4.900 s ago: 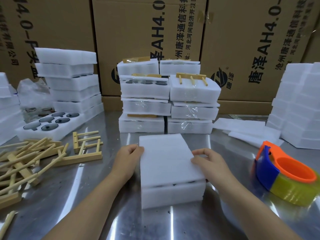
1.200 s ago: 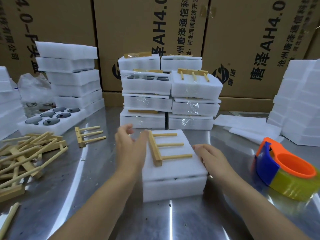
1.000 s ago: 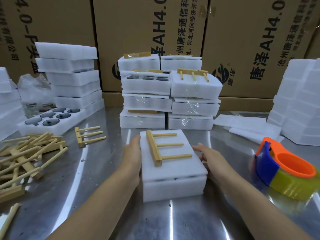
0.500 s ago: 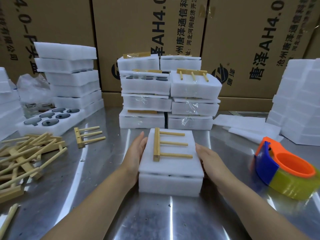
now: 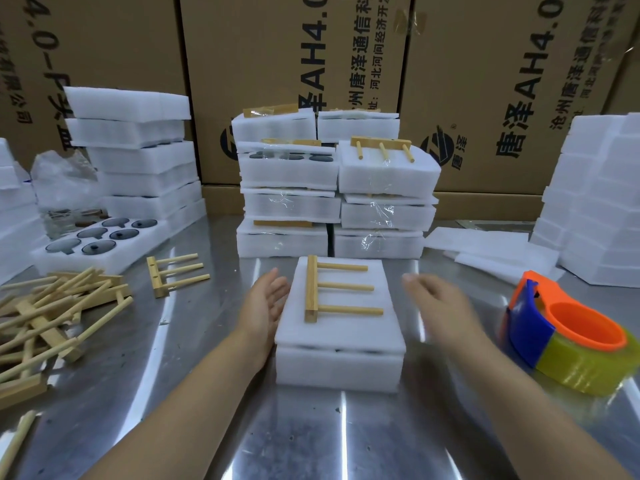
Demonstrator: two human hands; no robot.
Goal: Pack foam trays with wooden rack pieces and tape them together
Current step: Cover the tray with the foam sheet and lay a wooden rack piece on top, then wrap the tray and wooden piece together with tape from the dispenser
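I read the stacked foam trays [image 5: 339, 355] at centre as closed, with one wooden rack piece [image 5: 313, 289] lying on top and no tape on them yet. The left hand [image 5: 266, 306], fingers straight and together, sits at their 9 o'clock side. The right hand [image 5: 436, 303] is blurred, fingers straight and empty, clear at 3 o'clock. Taping is left. The tape dispenser [image 5: 568, 337] sits further out at 3, and wrapped packs [image 5: 332, 202] stand at 12.

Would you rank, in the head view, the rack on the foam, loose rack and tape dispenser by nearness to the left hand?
1. Rack on the foam, right beside the left hand.
2. Loose rack, on the table leftward.
3. Tape dispenser, far right.
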